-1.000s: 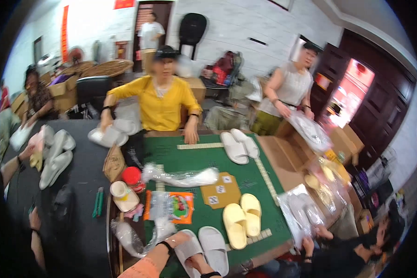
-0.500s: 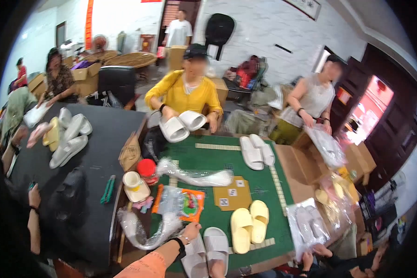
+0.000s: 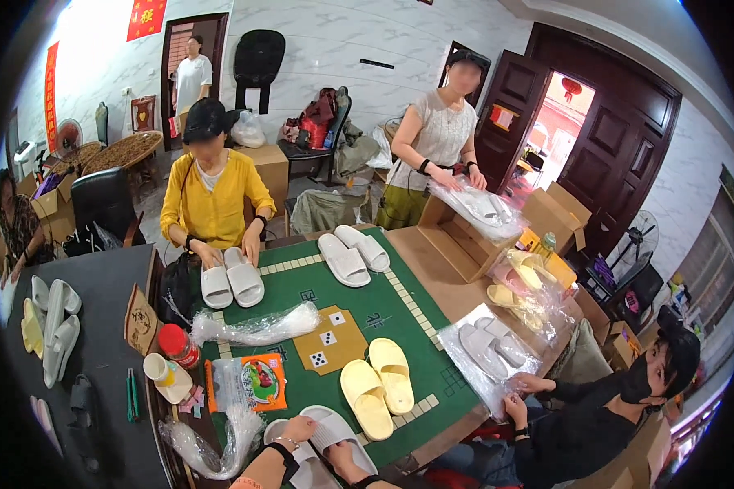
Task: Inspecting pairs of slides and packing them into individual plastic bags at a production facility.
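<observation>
At the near edge lies a pair of light grey slippers: the left slipper (image 3: 276, 430) and the right slipper (image 3: 328, 422). My left hand (image 3: 298, 429) is closed over the left one, beside the gap between the two; what its fingers hold is hidden. My right hand (image 3: 344, 456) reaches into the right slipper from the heel end, its fingertips hidden at the strap. Right of the pair stand yellow slippers (image 3: 369, 401). To the left are clear plastic sleeves (image 3: 236, 432) and an orange snack packet (image 3: 261, 383).
Across the green table mat (image 3: 302, 293), a person in yellow (image 3: 212, 196) touches white slippers (image 3: 240, 281). More slippers (image 3: 355, 259) stand at the far edge. Two people at right handle bagged slippers (image 3: 489, 350). A red-lidded jar (image 3: 178, 344) and cup (image 3: 159, 368) stand left, beside a black table (image 3: 106, 326).
The view has swung right. My right hand has moved further into the right slipper, and my left hand has shifted toward the gap. The person in yellow has lowered the white slippers onto the mat.
</observation>
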The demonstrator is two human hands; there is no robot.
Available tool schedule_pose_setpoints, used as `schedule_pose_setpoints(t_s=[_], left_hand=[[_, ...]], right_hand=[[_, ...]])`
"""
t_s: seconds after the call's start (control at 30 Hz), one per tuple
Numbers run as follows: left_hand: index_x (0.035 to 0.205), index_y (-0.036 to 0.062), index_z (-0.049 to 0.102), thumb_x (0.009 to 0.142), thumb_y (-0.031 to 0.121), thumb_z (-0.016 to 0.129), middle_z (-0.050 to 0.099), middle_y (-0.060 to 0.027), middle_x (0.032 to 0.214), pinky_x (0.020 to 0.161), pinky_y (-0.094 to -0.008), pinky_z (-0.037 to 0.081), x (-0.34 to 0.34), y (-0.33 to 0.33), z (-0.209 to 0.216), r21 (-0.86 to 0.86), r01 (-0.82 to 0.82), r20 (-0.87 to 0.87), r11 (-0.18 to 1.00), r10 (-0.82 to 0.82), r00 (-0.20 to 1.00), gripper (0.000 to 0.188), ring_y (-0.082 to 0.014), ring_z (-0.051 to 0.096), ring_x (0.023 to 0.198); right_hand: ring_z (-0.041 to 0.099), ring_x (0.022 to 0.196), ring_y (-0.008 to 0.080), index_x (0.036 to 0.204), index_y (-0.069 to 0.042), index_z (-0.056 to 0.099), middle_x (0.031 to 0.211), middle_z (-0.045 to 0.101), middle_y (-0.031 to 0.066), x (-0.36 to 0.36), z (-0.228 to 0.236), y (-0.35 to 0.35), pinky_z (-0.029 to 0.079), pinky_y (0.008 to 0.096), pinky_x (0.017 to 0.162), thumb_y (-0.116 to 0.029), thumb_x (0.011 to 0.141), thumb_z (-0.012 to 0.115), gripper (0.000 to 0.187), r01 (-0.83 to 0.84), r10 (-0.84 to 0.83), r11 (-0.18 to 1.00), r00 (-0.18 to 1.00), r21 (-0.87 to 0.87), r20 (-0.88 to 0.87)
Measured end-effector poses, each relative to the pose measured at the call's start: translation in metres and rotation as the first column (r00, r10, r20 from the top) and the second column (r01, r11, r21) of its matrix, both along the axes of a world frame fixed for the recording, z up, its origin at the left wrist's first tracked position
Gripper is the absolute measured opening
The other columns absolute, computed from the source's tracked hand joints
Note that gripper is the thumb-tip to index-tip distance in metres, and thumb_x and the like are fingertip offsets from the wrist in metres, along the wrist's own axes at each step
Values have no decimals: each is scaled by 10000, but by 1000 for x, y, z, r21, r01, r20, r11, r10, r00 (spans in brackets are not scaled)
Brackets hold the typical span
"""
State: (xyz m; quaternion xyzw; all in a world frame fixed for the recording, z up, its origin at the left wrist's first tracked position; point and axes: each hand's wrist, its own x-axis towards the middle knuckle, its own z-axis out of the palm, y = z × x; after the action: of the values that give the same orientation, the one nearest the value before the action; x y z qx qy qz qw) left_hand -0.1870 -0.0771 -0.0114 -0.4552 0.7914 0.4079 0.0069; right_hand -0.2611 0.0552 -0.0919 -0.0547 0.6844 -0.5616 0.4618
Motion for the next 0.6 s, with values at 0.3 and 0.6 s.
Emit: schedule_pose_setpoints(t_s=[0.3,0.6], left_hand=[[778,67,668,671,300,635,632,-148,761,658,-343,493,-5,8,-15,154,-434,-81,887,450,890,258,-291,618,722],[723,-8,646,695,118,635,615,-133,636,594,-297,459,17,14,3,108,-763,-402,637,730,553,130,-186,596,608]], right_hand=[[555,638,179,901,-11,551,732,571,73,-18,10,4,448,275,586,-34,830,455,121,-203,229,973,896,-110,379],[582,682,261,769,-26,596,723,599,115,-25,106,45,450,354,632,-241,781,584,216,-356,378,916,608,186,-698]])
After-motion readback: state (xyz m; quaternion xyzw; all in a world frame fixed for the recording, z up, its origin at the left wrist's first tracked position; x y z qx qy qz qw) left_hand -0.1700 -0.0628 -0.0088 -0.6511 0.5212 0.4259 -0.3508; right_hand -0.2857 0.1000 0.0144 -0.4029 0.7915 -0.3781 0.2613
